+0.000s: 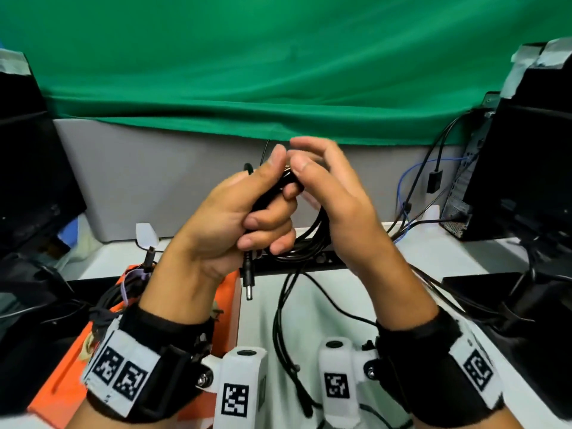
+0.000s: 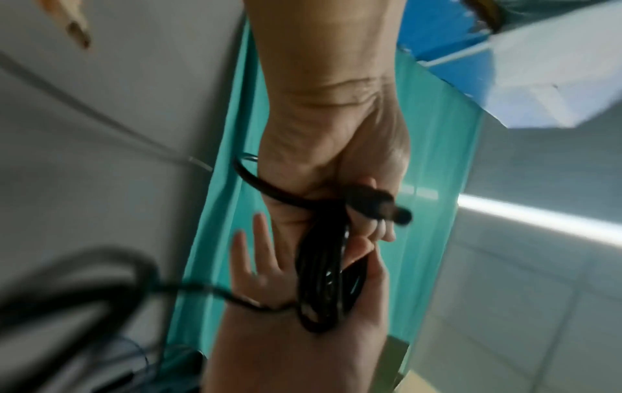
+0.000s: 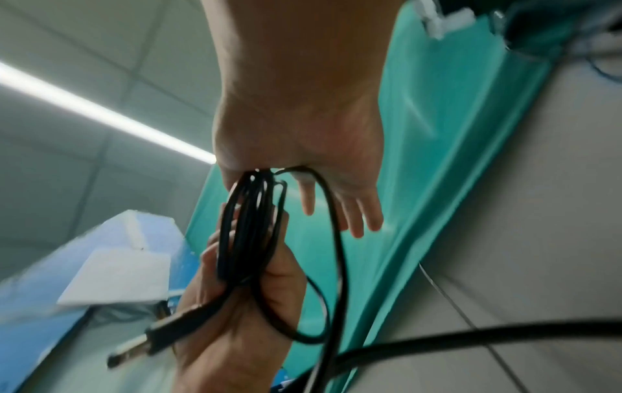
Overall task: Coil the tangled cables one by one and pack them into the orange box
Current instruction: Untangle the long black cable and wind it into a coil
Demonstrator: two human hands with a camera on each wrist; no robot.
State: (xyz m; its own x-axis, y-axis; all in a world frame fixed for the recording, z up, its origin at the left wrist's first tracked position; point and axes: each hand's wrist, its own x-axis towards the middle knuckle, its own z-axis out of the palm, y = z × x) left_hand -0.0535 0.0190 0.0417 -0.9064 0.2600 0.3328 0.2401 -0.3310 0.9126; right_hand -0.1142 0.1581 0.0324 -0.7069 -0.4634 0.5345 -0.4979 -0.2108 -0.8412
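A black cable is wound into a coil [image 1: 312, 239] that I hold up above the table, in front of the green cloth. My left hand [image 1: 260, 218] grips the coil in its curled fingers, and the cable's barrel plug [image 1: 248, 280] hangs below that fist. My right hand [image 1: 328, 187] pinches the cable at the top of the coil under its thumb, with the other fingers stretched out. The right wrist view shows the coil [image 3: 249, 226] and the plug [image 3: 161, 335]. A loose strand trails down to the table. The orange box [image 1: 62, 382] sits at lower left, holding other cables.
More black cables [image 1: 278, 320] lie loose on the white table below my hands. A black power strip [image 1: 309, 263] runs across the table's middle. Dark monitors [image 1: 28, 181] flank both sides, and a computer tower [image 1: 464, 187] with wires stands at the right.
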